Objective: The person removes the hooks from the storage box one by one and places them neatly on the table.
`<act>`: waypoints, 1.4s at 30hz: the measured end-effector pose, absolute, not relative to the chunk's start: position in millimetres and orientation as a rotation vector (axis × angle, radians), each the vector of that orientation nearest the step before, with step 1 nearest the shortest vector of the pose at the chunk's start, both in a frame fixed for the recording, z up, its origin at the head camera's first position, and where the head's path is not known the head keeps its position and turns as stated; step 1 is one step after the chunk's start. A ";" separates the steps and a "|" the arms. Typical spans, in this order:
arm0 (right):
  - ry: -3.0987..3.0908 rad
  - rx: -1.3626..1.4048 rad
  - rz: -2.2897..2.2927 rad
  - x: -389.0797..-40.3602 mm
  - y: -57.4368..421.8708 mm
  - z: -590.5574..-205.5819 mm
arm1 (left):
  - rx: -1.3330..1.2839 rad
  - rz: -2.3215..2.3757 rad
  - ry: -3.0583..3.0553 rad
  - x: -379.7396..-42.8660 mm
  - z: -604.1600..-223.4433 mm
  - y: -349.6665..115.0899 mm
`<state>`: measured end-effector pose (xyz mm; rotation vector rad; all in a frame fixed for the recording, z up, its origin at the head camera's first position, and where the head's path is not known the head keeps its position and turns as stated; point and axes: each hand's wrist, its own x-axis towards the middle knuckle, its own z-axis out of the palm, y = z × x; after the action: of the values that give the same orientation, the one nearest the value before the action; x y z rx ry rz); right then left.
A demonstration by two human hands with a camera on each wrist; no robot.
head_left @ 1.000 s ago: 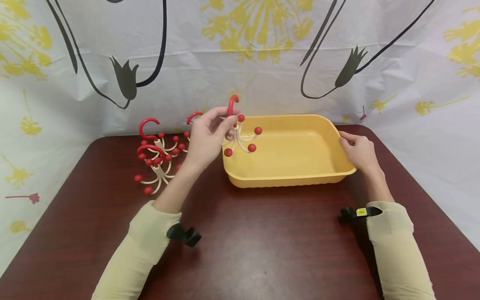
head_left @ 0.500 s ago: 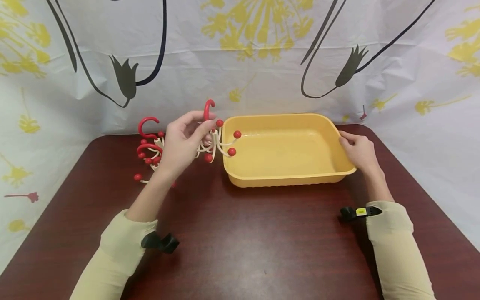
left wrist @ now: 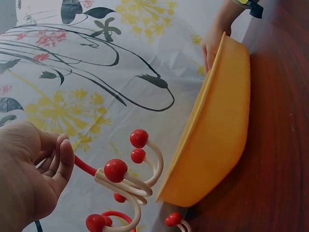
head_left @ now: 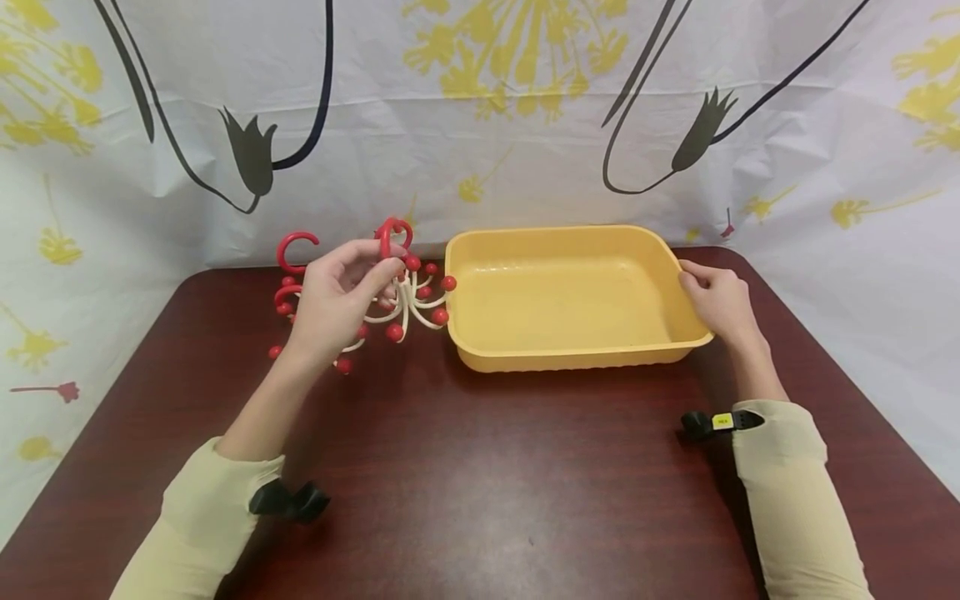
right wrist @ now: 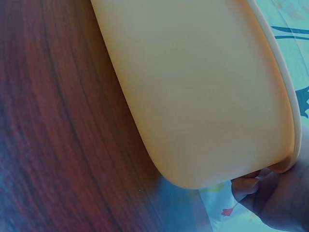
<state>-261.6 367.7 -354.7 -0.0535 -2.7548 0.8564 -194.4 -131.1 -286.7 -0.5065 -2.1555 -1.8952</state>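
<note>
My left hand (head_left: 333, 292) pinches the red hook of a multi-arm hanger (head_left: 406, 300), its cream prongs curving outward to red ball tips. In the left wrist view the thumb and fingers grip the hook, and the held hanger (left wrist: 104, 176) spreads its prongs toward the yellow tray. At the head view's centre right stands this shallow yellow tray (head_left: 558, 360), with nothing inside. My right hand (head_left: 716, 302) holds the tray's right rim, thumb above and fingers below. The right wrist view shows the tray's outer wall (right wrist: 203, 96) with fingers curled at its edge.
More such hangers with red hooks (head_left: 282, 252) lie on the left of the dark wooden table (head_left: 510, 467), partly hidden by my left hand. Another hanger's hook (head_left: 408, 236) shows behind the held one. A patterned white cloth (head_left: 525, 167) hangs behind the table.
The left hand has carried its hanger leftward and lower, from over the tray's left end to beside the tray, in front of another hanger. My right hand and the tray stay put.
</note>
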 end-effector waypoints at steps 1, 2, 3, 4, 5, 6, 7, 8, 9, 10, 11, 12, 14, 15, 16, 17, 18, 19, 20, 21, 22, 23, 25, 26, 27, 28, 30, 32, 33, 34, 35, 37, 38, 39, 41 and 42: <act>-2.754 -0.054 0.857 -261.9 367.9 -354.8 | -0.502 -1.898 -2.159 -194.2 -287.5 -131.8; -2.754 -0.056 0.858 -262.1 368.0 -354.9 | -0.498 -1.897 -2.164 -194.0 -288.4 -132.4; -2.754 -0.058 0.859 -262.3 368.1 -354.9 | -0.494 -1.891 -2.171 -193.9 -289.3 -132.9; -2.754 -0.059 0.860 -262.6 368.1 -354.8 | -0.489 -1.892 -2.174 -193.9 -290.5 -133.4; -2.755 -0.062 0.861 -262.9 368.2 -354.8 | -0.486 -1.886 -2.180 -194.0 -292.1 -134.0; -2.756 -0.064 0.865 -263.1 368.2 -354.7 | -0.487 -1.883 -2.183 -194.2 -293.7 -134.8; -2.758 -0.065 0.864 -263.3 368.2 -354.5 | -0.487 -1.883 -2.187 -194.4 -295.4 -135.4; -2.759 -0.066 0.865 -263.4 368.2 -354.4 | -0.486 -1.884 -2.191 -194.5 -297.0 -136.0; -2.761 -0.066 0.866 -263.5 368.1 -354.2 | -0.487 -1.886 -2.194 -194.8 -298.7 -136.7; -2.763 -0.066 0.868 -263.6 368.1 -354.1 | -0.487 -1.892 -2.196 -194.9 -300.3 -137.4; -2.765 -0.066 0.868 -263.7 368.0 -354.0 | -0.490 -1.894 -2.198 -195.2 -301.7 -137.8; -2.767 -0.066 0.868 -263.7 367.9 -353.8 | -0.491 -1.896 -2.199 -195.4 -303.0 -138.4; -2.770 -0.066 0.868 -263.7 367.8 -353.7 | -0.489 -1.899 -2.201 -195.9 -305.7 -139.4; -2.772 -0.068 0.867 -263.7 367.7 -353.7 | -0.487 -1.900 -2.204 -196.1 -307.1 -140.0; -2.773 -0.069 0.867 -263.8 367.6 -353.6 | -0.484 -1.905 -2.205 -196.3 -308.5 -140.6; -2.772 -0.069 0.865 -263.8 367.5 -353.5 | -0.480 -1.909 -2.206 -196.6 -310.1 -141.2; -2.772 -0.070 0.867 -263.8 367.4 -353.4 | -0.474 -1.908 -2.210 -196.9 -311.8 -141.9; -2.771 -0.070 0.868 -263.8 367.3 -353.3 | -0.469 -1.912 -2.213 -197.1 -313.4 -142.5; -2.770 -0.071 0.871 -263.8 367.2 -353.1 | -0.465 -1.912 -2.218 -197.3 -315.1 -143.0; -2.770 -0.072 0.872 -263.7 367.1 -353.0 | -0.459 -1.904 -2.226 -197.6 -316.8 -143.5; -2.770 -0.074 0.874 -263.6 367.0 -352.8 | -0.456 -1.898 -2.231 -197.9 -318.6 -143.9; -2.771 -0.076 0.875 -263.4 367.0 -352.7 | -0.450 -1.888 -2.238 -198.4 -320.5 -144.3; -2.771 -0.079 0.875 -263.1 367.1 -352.7 | -0.447 -1.877 -2.249 -198.9 -324.2 -144.5; -2.772 -0.081 0.876 -262.9 367.2 -352.7 | -0.445 -1.875 -2.254 -199.0 -326.0 -144.6; -2.773 -0.081 0.875 -262.8 367.3 -352.7 | -0.444 -1.882 -2.257 -199.2 -328.0 -144.6; -2.772 -0.081 0.875 -262.7 367.4 -352.7 | -0.445 -1.895 -2.257 -199.2 -329.7 -144.4; -2.771 -0.080 0.875 -262.5 367.6 -352.8 | -0.447 -1.912 -2.259 -199.0 -332.8 -144.1; -2.769 -0.076 0.873 -262.2 367.7 -352.8 | -0.447 -1.928 -2.260 -199.0 -335.7 -144.1; -2.767 -0.074 0.874 -262.2 367.8 -353.0 | -0.448 -1.933 -2.262 -199.1 -337.0 -144.1; -2.767 -0.070 0.873 -262.2 367.9 -353.2 | -0.444 -1.931 -2.267 -199.1 -338.3 -144.1; -2.766 -0.068 0.873 -262.1 367.9 -353.3 | -0.439 -1.929 -2.272 -199.2 -339.5 -144.1; -2.765 -0.062 0.873 -262.2 368.0 -353.6 | -0.429 -1.934 -2.281 -199.6 -342.2 -144.1; -2.764 -0.060 0.872 -262.3 368.2 -353.8 | -0.424 -1.938 -2.286 -199.8 -343.5 -144.1; -2.764 -0.059 0.874 -262.3 368.3 -353.9 | -0.421 -1.941 -2.292 -199.8 -344.7 -143.9; -2.763 -0.056 0.869 -262.4 368.5 -354.0 | -0.417 -1.944 -2.300 -200.0 -346.7 -143.8; -2.763 -0.054 0.868 -262.5 368.7 -354.0 | -0.417 -1.948 -2.301 -200.0 -347.6 -143.9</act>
<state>-262.5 368.7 -354.0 -0.0542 -2.7626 0.8682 -200.0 -143.9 -347.6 -0.4174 -2.3010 -1.9479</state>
